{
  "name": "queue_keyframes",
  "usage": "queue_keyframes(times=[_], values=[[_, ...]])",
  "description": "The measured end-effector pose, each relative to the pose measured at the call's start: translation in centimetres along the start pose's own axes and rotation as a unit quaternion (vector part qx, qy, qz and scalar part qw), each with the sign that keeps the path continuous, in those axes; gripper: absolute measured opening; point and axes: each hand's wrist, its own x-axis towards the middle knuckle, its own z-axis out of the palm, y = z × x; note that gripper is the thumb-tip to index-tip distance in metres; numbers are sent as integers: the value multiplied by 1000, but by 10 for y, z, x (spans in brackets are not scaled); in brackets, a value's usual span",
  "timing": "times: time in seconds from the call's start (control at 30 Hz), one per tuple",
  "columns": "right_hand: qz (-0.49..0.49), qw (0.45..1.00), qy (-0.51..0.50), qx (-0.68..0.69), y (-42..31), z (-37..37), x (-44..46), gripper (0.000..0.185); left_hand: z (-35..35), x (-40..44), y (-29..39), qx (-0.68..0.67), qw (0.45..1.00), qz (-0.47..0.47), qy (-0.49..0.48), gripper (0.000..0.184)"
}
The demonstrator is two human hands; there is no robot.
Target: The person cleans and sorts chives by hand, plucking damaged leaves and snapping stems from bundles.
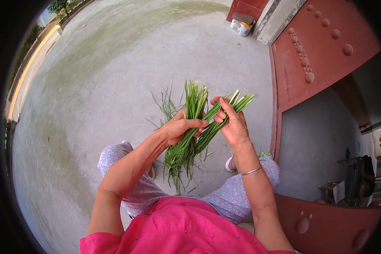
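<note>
My left hand [181, 127] is closed around a thick bunch of garlic chives [194, 101], its pale cut ends pointing up and its green leaves hanging down. To the right, my right hand [233, 123] grips a smaller bunch of chives [243, 100], which slants up to the right with whitish stem ends. The leaves of the two bunches cross below my hands. More loose chives [167, 103] lie on the floor beyond my left hand, and scattered bits show between my feet. Part of that pile is hidden by the held bunches.
Around me spreads a grey concrete floor [127, 76]. A red door [313, 55] with round bosses stands open at the right, beside a doorway into a dim room. White buckets [242, 28] sit by the wall at the top. My knees [114, 154] flank the chives.
</note>
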Motion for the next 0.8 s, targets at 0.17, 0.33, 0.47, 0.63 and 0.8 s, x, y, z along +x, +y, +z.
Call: queue_keyframes(times=[0.17,0.33,0.47,0.63,0.8], values=[[27,1000,-9,-1,5,7,-4,21,1,-1,0,6,1000,1,-1,16],[1,1000,-9,-14,8,0,-1,24,11,-6,9,-2,1000,12,3,17],[-18,998,33,-43,4,-3,2,24,0,-1,2,24,1000,-11,-7,13],[-50,997,59,15,-4,-14,8,25,-1,-1,-1,20,1000,2,-10,13],[-80,988,98,88,-22,-22,9,23,-1,-1,1,4,1000,-1,-11,14]])
